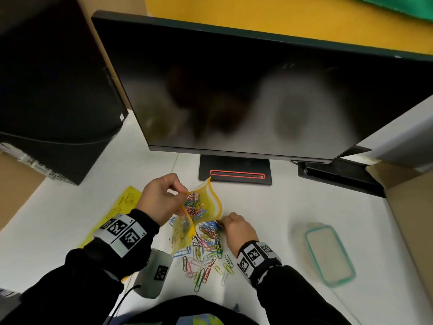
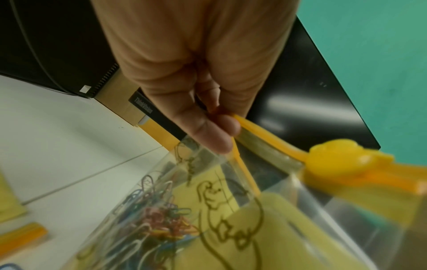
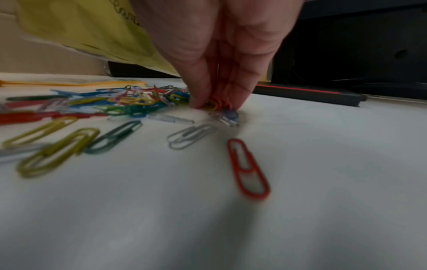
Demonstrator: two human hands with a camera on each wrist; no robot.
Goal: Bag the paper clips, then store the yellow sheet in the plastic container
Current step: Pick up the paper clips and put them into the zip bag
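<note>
My left hand point(image 1: 161, 198) pinches the rim of a clear zip bag point(image 1: 199, 207) with a yellow edge and holds it above the table, mouth gaping; several coloured clips lie inside. The wrist view shows thumb and fingers point(image 2: 217, 131) clamped on the yellow zip strip point(image 2: 265, 138), with its slider point(image 2: 332, 157) to the right. Below, my right hand point(image 1: 234, 227) pinches a small bunch of paper clips point(image 3: 219, 106) at the table surface. A pile of loose paper clips point(image 1: 206, 249) lies between my wrists. The yellow sheet point(image 1: 117, 212) lies flat at the left, partly under my left wrist.
A clear plastic container point(image 1: 330, 254) with a teal rim lies at the right on the white table point(image 1: 281, 219). A black monitor point(image 1: 257, 90) and its stand point(image 1: 234, 170) fill the back. A black computer case point(image 1: 54, 90) stands at the left, cardboard point(image 1: 412, 207) at the right.
</note>
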